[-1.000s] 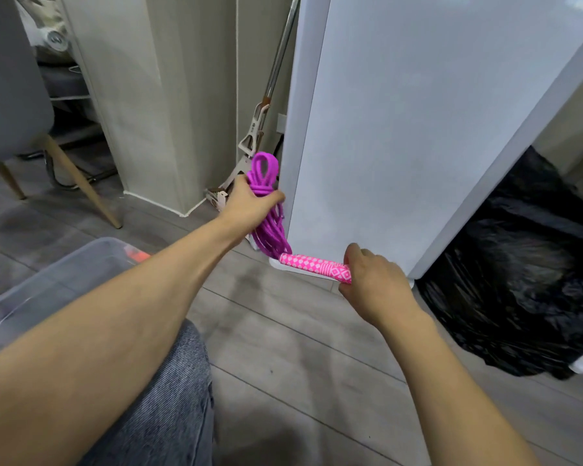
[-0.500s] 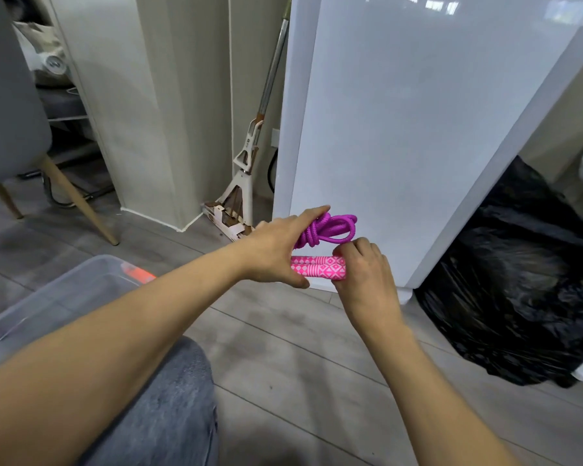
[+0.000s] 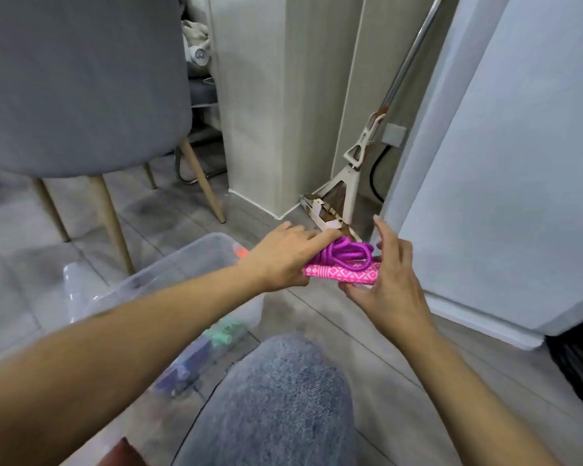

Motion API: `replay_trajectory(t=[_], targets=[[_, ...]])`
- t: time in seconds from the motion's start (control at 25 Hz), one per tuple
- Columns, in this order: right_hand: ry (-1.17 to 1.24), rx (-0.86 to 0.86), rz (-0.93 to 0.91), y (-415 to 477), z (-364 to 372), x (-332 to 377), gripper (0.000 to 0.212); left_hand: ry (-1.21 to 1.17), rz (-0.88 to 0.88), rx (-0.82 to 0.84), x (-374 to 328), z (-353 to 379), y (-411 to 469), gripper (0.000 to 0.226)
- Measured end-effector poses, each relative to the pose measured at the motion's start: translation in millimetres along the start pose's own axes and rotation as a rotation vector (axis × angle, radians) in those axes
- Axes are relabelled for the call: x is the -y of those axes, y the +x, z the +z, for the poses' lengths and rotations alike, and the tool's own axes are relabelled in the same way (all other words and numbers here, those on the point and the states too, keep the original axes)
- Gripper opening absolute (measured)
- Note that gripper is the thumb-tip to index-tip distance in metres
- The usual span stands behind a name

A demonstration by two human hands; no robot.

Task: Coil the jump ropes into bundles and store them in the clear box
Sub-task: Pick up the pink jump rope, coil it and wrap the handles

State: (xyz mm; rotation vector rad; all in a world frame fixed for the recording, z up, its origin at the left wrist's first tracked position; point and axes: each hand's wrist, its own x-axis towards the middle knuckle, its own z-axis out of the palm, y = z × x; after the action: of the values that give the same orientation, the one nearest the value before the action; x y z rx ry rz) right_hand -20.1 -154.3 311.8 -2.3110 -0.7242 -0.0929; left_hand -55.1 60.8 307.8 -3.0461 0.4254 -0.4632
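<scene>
At frame centre the left hand (image 3: 283, 260) is gripping the coiled rope (image 3: 345, 255) and handles (image 3: 340, 274) while the straight-fingered right hand (image 3: 392, 280) is steadying their end; bundling is looking finished, calling next for a lower-left swing into the box (image 3: 182, 264).

The grey plank floor (image 3: 317, 314) is stood upon by a clear box (image 3: 189, 253), chair legs (image 3: 111, 223), a mop (image 3: 327, 213) and a white cabinet (image 3: 502, 196).
</scene>
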Motion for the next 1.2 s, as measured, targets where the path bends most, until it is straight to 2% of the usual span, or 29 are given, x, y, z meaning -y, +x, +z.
replay_trajectory(t=[0.04,0.12,0.2,0.28,0.44,0.56,0.72,0.8,0.88,1.0,1.08,1.2], targets=[[0.015,0.102,-0.022,7,10,6,0.101,0.038,-0.013,0.008,14,5,-12,0.083],[0.014,0.274,-0.078,19,40,18,0.084,0.087,-0.051,0.010,42,14,-38,0.081],[0.015,0.335,-0.133,27,73,30,0.065,0.117,-0.090,0.022,66,24,-61,0.071],[0.046,0.362,-0.170,35,107,40,0.057,0.139,-0.137,0.046,90,36,-81,0.057],[0.015,0.495,-0.207,53,172,50,0.066,0.142,-0.251,0.102,133,78,-118,0.054],[-0.050,0.572,-0.265,66,227,44,0.060,0.127,-0.290,0.161,159,129,-139,0.050],[-0.251,0.621,-0.246,86,287,35,0.056,0.156,-0.232,0.117,186,187,-149,0.035],[-0.316,0.640,-0.207,95,313,32,0.058,0.202,-0.206,0.164,199,206,-149,0.038],[-0.321,0.686,-0.147,102,339,27,0.055,0.229,-0.231,0.268,210,227,-151,0.046],[-0.369,0.863,-0.100,107,359,23,0.053,0.196,-0.288,0.642,210,262,-169,0.078],[-0.446,0.890,-0.128,107,359,24,0.044,0.079,-0.344,0.875,201,282,-182,0.081],[-0.476,0.809,-0.185,101,354,22,0.032,0.016,-0.400,0.921,191,291,-183,0.075]])
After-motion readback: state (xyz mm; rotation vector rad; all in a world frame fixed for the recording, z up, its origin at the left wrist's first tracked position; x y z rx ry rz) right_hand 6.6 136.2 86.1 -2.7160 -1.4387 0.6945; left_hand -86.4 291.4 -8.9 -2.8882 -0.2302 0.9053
